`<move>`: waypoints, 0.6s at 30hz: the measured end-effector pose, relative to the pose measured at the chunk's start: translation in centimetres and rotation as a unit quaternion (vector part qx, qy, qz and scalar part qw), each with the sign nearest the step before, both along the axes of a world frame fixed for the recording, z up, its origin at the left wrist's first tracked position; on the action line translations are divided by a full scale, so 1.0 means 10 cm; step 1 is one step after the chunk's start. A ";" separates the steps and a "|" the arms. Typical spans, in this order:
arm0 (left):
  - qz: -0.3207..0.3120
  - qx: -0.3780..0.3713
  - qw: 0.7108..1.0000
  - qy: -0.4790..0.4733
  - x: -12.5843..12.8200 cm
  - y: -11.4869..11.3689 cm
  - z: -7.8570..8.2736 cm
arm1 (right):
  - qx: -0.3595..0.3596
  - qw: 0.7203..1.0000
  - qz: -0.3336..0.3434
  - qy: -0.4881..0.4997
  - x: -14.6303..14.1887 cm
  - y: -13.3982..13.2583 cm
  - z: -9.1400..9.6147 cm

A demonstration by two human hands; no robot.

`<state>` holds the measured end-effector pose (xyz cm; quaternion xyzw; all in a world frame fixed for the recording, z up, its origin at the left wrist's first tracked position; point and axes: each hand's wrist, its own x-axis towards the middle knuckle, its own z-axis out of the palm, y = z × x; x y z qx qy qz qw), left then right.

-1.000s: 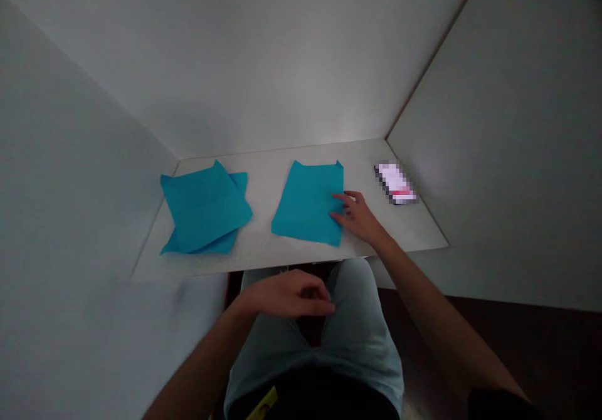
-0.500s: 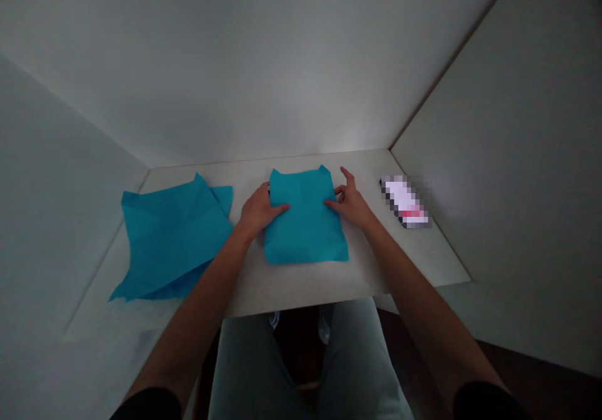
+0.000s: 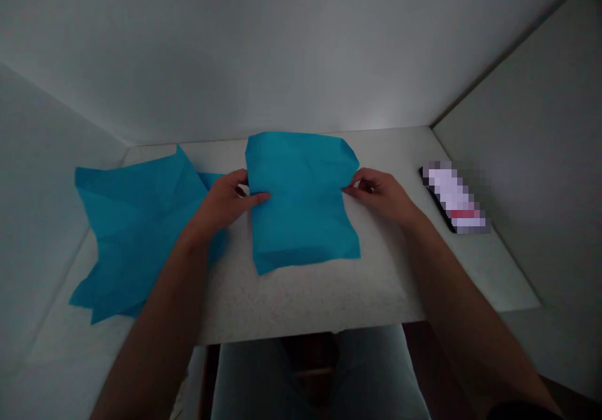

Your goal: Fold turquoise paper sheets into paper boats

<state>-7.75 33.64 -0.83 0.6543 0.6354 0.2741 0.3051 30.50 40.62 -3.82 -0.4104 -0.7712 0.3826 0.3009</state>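
Note:
A folded blue paper sheet (image 3: pixel 301 200) lies in the middle of the white table (image 3: pixel 301 294). My left hand (image 3: pixel 226 200) pinches its left edge, thumb on top of the sheet. My right hand (image 3: pixel 383 194) pinches its right edge with the fingers curled. The far part of the sheet is lifted off the table between the two hands. Its near edge rests on the tabletop.
A loose stack of blue paper sheets (image 3: pixel 136 225) lies at the left, partly under my left forearm. A phone (image 3: pixel 454 197) with a lit screen lies at the right by the side wall. White walls enclose the table on three sides.
My left hand came up from my lap to the sheet's left edge. Both hands now grip the sheet and its far part has risen. The camera has moved closer to the table.

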 end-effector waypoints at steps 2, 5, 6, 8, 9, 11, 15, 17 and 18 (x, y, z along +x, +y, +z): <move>-0.016 0.014 1.000 0.018 -0.05 0.00 0.02 | 0.041 0.999 -0.009 -0.003 0.00 0.01 0.00; -0.073 0.025 0.997 0.020 -0.07 0.01 0.00 | 0.089 0.996 -0.010 -0.001 0.01 0.02 -0.01; -0.097 0.025 0.995 0.020 -0.07 0.02 -0.01 | 0.099 0.995 -0.005 0.000 0.02 0.02 -0.01; -0.141 0.025 0.989 0.035 -0.07 0.04 -0.04 | 0.106 0.994 0.019 -0.001 0.04 0.00 0.00; -0.158 0.029 0.986 0.049 -0.08 0.05 -0.06 | 0.103 0.994 0.037 -0.006 0.04 -0.02 0.01; -0.183 0.043 0.979 0.078 -0.12 0.06 -0.09 | 0.096 0.992 0.078 -0.023 0.06 -0.08 0.06; -0.188 0.065 0.974 0.108 -0.24 0.05 -0.08 | 0.109 0.984 0.129 -0.062 0.06 -0.18 0.20; -0.163 0.073 0.977 0.120 -0.21 0.01 -0.02 | 0.098 0.981 0.151 -0.074 0.07 -0.20 0.25; -0.146 0.079 0.978 0.124 -0.16 -0.01 0.02 | 0.088 0.980 0.160 -0.081 0.07 -0.20 0.27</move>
